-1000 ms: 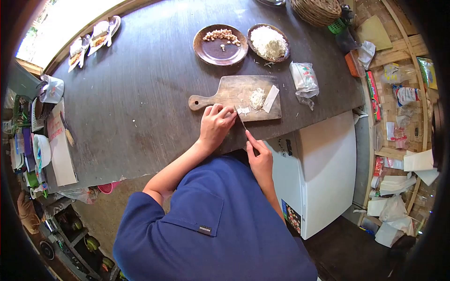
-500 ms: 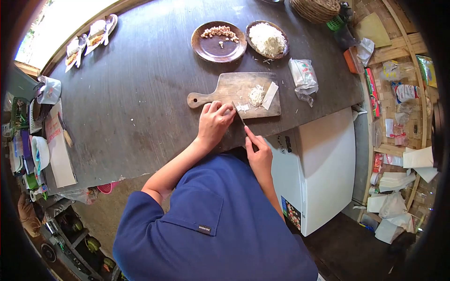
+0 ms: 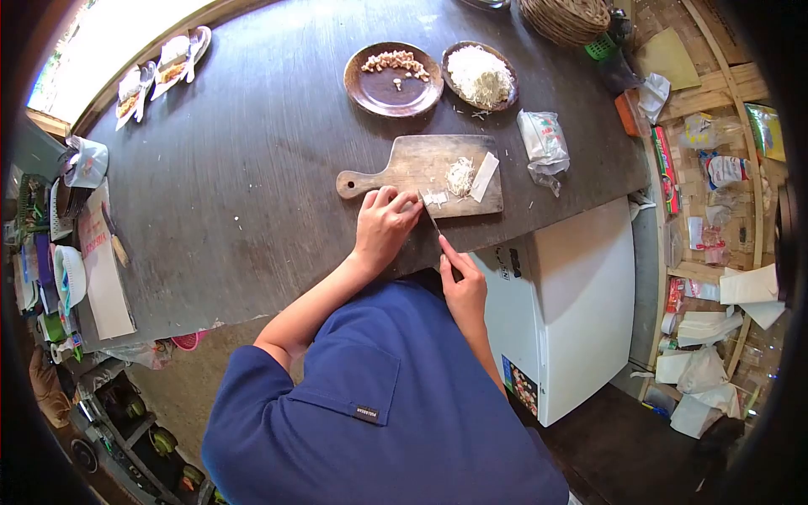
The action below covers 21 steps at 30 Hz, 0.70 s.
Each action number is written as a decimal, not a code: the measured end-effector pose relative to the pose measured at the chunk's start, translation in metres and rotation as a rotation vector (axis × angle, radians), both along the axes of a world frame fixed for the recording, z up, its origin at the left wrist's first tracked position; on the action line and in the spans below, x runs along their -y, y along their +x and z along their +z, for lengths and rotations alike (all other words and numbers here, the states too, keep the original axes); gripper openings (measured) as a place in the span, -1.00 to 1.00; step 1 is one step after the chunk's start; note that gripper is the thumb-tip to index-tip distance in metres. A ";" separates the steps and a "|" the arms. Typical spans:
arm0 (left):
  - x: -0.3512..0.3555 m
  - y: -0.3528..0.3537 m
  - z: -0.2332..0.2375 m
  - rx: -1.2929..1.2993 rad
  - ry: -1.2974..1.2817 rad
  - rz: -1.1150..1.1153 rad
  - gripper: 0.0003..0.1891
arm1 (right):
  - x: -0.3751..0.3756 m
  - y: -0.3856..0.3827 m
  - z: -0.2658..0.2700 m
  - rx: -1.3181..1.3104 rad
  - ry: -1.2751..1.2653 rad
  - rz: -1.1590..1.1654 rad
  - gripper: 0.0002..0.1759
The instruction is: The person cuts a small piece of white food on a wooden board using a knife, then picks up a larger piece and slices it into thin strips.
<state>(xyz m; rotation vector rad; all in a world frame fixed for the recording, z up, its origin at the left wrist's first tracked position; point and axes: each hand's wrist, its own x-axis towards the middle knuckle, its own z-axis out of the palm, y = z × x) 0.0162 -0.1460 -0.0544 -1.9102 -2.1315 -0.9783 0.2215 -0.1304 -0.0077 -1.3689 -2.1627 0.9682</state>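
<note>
A wooden cutting board (image 3: 406,165) with a round handle lies near the table's front edge. My right hand (image 3: 464,282) grips a knife (image 3: 430,217), its blade slanting up to the board's lower edge. Just left of the blade, my left hand (image 3: 387,225) has its fingers curled down onto the board; whatever lies under them is hidden. Small cut white strips (image 3: 436,199) rest right of the blade. Beside them are a heap of pale shreds (image 3: 460,177) and a flat whitish slab (image 3: 484,177).
Behind the board stand a brown plate (image 3: 362,94) with chopped light-brown pieces (image 3: 396,61) and another plate holding white shreds (image 3: 480,74). A plastic-wrapped packet (image 3: 544,139) lies to the right. Wrapped portions with spoons sit far left. A white freezer (image 3: 585,311) is at the right.
The knife and my right hand have shifted slightly down and left. My left hand stays curled in nearly the same spot. The view has moved a little.
</note>
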 end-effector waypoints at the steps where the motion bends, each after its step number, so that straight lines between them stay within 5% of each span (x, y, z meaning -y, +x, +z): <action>1: 0.000 0.001 0.000 -0.010 -0.003 0.007 -0.80 | 0.000 -0.001 -0.001 0.008 0.009 -0.013 -0.57; 21: 0.000 0.001 0.004 0.011 0.006 0.029 -0.79 | -0.004 -0.003 0.006 -0.034 -0.027 0.001 -0.58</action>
